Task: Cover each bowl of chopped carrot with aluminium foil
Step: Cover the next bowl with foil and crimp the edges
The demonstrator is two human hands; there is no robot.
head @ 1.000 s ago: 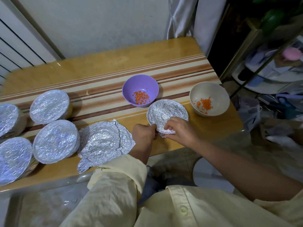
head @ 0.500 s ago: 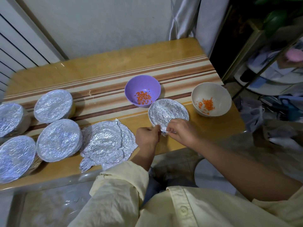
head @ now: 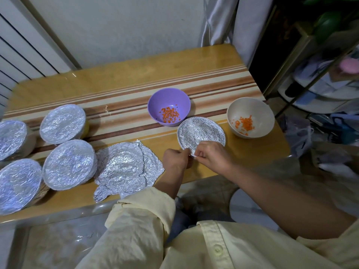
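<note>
a round bowl capped with crinkled silver aluminium foil (head: 201, 131) sits near the front edge of the glossy yellow table with brown and cream stripes (head: 136, 80), toward its right end. both hands work at the bowl's near rim. the left hand (head: 177, 159) has its fingers curled in and pinches the foil edge, and the right hand (head: 211, 155), just beside it, nips a small fold of the same foil between thumb and curled fingers.

just behind this bowl stands an uncovered purple plastic bowl (head: 155, 105) with chopped orange carrot (head: 170, 114) in its bottom. near the table's right edge, an uncovered cream bowl (head: 262, 113) holds more carrot pieces (head: 244, 123).

left of the hands, crumpled loose foil sheets (head: 126, 167) lie flat by the front edge. four more foil-covered bowls (head: 69, 164) cluster at the table's left end — two of them cut off by the frame.
</note>
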